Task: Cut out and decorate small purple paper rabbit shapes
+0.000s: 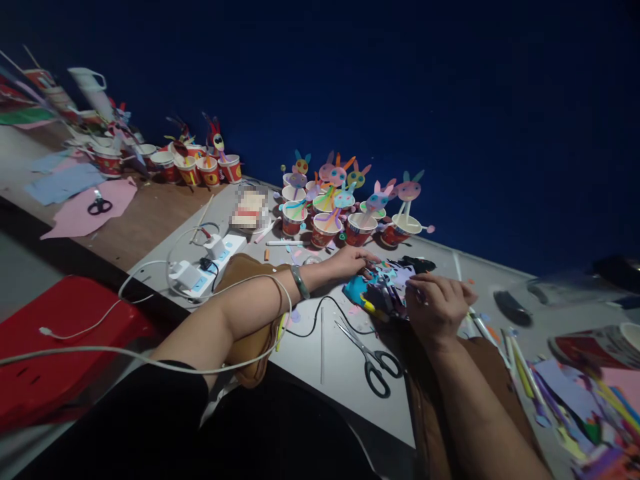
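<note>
My left hand [351, 261], with a bangle at the wrist, reaches over a pile of colourful paper scraps [397, 275]; its fingers stretch out and touch the pile's left edge. On the right side of the pile, my right hand [440, 303] is raised with its fingers curled in. What it may hold is hidden. Blue and yellow pieces [356, 291] lie just below the scraps. Nearer to me, black-handled scissors [373, 363] rest on the white table beside a thin white stick [323, 347].
Several paper cups [327, 230] with rabbit-faced figures stand behind my hands. A power strip [220, 263] with plugs sits at left, and a white cable [165, 357] crosses my left arm. A red stool [65, 340] is at lower left. Paper strips [565, 400] lie at right.
</note>
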Available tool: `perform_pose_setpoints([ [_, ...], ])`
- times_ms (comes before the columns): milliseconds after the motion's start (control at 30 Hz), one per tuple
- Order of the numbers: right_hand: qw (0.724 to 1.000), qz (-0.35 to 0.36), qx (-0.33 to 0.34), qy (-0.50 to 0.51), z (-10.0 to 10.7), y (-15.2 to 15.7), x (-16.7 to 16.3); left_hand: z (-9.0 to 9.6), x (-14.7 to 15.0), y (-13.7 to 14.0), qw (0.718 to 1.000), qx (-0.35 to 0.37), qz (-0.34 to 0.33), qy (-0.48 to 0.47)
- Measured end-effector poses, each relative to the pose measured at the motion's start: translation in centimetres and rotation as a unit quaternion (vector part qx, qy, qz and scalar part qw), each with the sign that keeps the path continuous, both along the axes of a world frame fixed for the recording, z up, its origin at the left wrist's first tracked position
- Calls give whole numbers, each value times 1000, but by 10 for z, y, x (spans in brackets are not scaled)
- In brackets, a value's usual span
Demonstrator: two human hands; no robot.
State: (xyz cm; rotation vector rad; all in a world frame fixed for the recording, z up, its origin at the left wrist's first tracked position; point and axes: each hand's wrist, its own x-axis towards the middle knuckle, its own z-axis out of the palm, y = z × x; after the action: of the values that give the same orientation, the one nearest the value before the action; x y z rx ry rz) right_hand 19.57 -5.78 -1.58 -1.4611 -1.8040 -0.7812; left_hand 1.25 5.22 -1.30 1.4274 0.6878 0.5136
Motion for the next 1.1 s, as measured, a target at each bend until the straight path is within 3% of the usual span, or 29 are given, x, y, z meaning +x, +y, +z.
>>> perform_pose_setpoints([
  [67, 1000, -14, -1, 14, -3, -1, 0, -1, 0, 1, 999, 13, 28, 6],
  [267, 999, -26, -16, 31, -6, -6, 0, -4, -5, 1, 968, 216, 102, 82],
  [367, 999, -26, -24, 33, -7, -9, 0, -1, -7, -3, 959, 244, 122, 75],
  [467, 998, -31, -26, 44, -7, -11, 1, 6, -9, -8, 972, 201, 109, 55],
  [567, 999, -21, -10, 45, -8, -11, 0, 12, -10, -13, 996, 70, 24, 54],
  [700, 998, 60, -21, 9, -8, -12, -3, 16, -10, -22, 990, -97, -76, 61],
  [833, 992, 109, -70, -10, -9, -13, -7, 14, -9, -24, 991, -118, -25, -62],
  [900, 991, 106, -79, -13, -9, -13, -7, 12, -9, -22, 990, -120, 6, -73],
  [1100, 994, 100, -6, 36, -6, -15, -12, 11, -8, -17, 990, -117, 59, -52],
])
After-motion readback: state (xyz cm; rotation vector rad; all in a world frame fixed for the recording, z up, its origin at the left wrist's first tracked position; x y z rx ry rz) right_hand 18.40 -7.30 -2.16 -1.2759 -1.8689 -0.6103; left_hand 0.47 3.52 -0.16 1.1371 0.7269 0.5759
